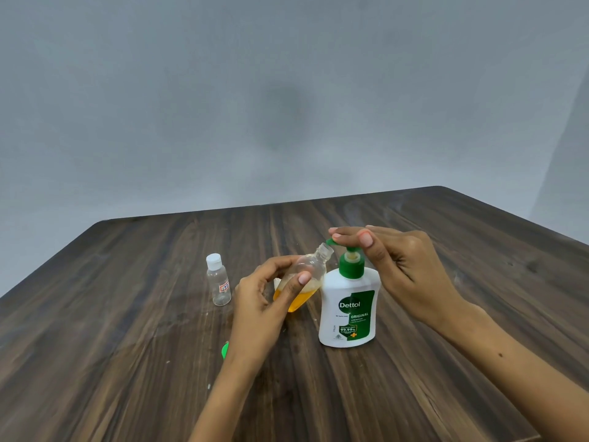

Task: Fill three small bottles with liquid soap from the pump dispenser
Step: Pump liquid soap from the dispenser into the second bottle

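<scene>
While the left hand (264, 301) grips a clear, rounded small bottle (302, 282), tilted and roughly half full of amber soap, its open neck sits under the green spout; the right hand's (398, 263) straight fingers press the glossy white Dettol pump dispenser (349, 309). Beyond the grip to the left stands a capped empty bottle (218, 280); I see no third.

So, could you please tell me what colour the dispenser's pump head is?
Green; the pump head shows best in the head view.

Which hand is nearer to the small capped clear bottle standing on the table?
The left hand, just right of the small capped clear bottle. The right hand is farther right, on the pump.
</scene>
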`<action>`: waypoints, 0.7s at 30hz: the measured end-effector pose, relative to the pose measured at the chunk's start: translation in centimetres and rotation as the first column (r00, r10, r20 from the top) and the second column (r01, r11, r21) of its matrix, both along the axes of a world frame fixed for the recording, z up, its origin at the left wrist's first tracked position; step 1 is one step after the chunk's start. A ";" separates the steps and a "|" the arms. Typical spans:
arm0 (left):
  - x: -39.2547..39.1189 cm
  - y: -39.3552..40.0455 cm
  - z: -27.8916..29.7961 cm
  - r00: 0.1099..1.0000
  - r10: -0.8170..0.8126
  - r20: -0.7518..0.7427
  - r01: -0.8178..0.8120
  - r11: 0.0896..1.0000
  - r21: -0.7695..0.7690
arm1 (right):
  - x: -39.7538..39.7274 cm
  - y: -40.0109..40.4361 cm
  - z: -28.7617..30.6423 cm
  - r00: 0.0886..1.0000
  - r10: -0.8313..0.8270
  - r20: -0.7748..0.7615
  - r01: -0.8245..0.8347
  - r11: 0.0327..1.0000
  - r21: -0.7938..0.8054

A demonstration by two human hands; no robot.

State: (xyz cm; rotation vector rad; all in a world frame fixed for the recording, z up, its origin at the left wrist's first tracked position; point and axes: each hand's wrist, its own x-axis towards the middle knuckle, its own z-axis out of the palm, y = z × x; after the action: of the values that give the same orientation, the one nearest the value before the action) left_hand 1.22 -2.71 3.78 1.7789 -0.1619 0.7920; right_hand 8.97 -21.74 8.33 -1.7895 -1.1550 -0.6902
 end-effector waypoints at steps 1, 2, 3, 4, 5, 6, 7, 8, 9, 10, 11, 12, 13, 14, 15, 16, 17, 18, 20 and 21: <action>0.0 0.0 0.0 1.000 0.002 -0.002 -0.002 1.000 0.000 | -0.1 -0.1 -0.3 1.000 0.005 -0.009 -0.005 1.000 0.008; -0.1 -0.1 -0.1 1.000 0.004 -0.002 -0.004 1.000 0.001 | -0.2 -0.2 -0.7 1.000 0.012 -0.019 -0.012 1.000 0.017; -0.1 -0.1 -0.1 1.000 0.005 -0.001 -0.005 1.000 0.002 | -0.2 -0.3 -0.9 0.999 0.019 -0.026 -0.018 1.000 0.024; -0.1 -0.1 -0.1 1.000 0.006 0.001 -0.006 1.000 0.004 | -0.2 -0.3 -1.0 1.000 0.018 -0.024 -0.018 1.000 0.025; -0.1 -0.2 -0.1 1.000 0.007 0.000 -0.007 1.000 0.005 | -0.2 -0.3 -0.8 1.000 0.009 -0.017 -0.008 1.000 0.019; -0.2 -0.2 -0.1 1.000 0.007 -0.001 -0.007 1.000 0.006 | -0.2 -0.2 -0.6 1.000 -0.005 -0.004 0.005 1.000 0.008; -0.2 -0.1 0.0 1.000 0.006 -0.001 -0.006 1.000 0.003 | -0.1 -0.1 -0.3 1.000 -0.014 0.011 0.014 1.000 -0.003; -0.2 -0.1 0.0 1.000 0.004 -0.001 -0.004 1.000 -0.002 | 0.0 0.0 0.0 0.999 -0.018 0.028 0.018 1.000 -0.011; -0.2 -0.1 0.1 1.000 0.001 0.000 -0.001 1.000 -0.005 | 0.0 0.1 0.1 0.999 -0.018 0.040 0.019 1.000 -0.013; -0.2 -0.1 0.1 1.000 0.000 0.002 0.000 1.000 -0.006 | 0.0 0.1 0.1 0.999 -0.018 0.044 0.018 1.000 -0.009; -0.2 -0.1 0.1 1.000 0.000 0.004 0.000 1.000 -0.007 | -0.1 0.0 -0.1 0.999 -0.016 0.039 0.016 1.000 0.000; -0.1 -0.1 0.0 1.000 0.001 0.002 -0.001 1.000 -0.009 | -0.1 -0.1 -0.4 1.000 -0.010 0.025 0.009 1.000 0.010; -0.1 -0.1 0.0 1.000 0.001 -0.004 -0.001 1.000 -0.009 | -0.2 -0.2 -0.7 1.000 0.001 0.004 -0.001 1.000 0.019; -0.1 -0.1 -0.1 1.000 -0.001 -0.008 0.001 1.000 -0.006 | -0.3 -0.2 -0.9 1.000 0.009 -0.012 -0.009 1.000 0.027; 0.0 -0.1 -0.1 1.000 -0.002 -0.007 0.002 1.000 -0.001 | -0.3 -0.3 -0.9 1.000 0.012 -0.017 -0.011 1.000 0.029; 0.0 -0.1 -0.1 1.000 -0.002 -0.007 0.002 1.000 0.001 | -0.3 -0.3 -0.8 1.000 0.010 -0.017 -0.010 1.000 0.026; -0.1 -0.1 -0.1 1.000 -0.001 -0.006 0.001 1.000 0.002 | -0.2 -0.2 -0.6 1.000 0.006 -0.016 -0.006 1.000 0.019; -0.1 -0.1 0.0 1.000 0.000 -0.004 0.000 1.000 0.001 | -0.2 -0.2 -0.3 1.000 0.002 -0.013 -0.002 1.000 0.011; -0.3 -0.2 0.1 1.000 -0.001 0.002 0.001 1.000 -0.002 | 0.0 -0.1 0.1 1.000 -0.001 0.002 0.001 1.000 -0.006; -0.3 -0.2 0.2 1.000 -0.001 0.002 0.001 1.000 0.000 | 0.0 -0.1 0.1 1.000 -0.009 0.015 0.010 1.000 -0.011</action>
State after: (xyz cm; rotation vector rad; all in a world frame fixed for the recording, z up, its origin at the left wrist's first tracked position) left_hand 0.91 -2.90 3.94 1.7773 -0.1643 0.7933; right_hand 8.98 -21.80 8.43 -1.8031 -1.1633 -0.7054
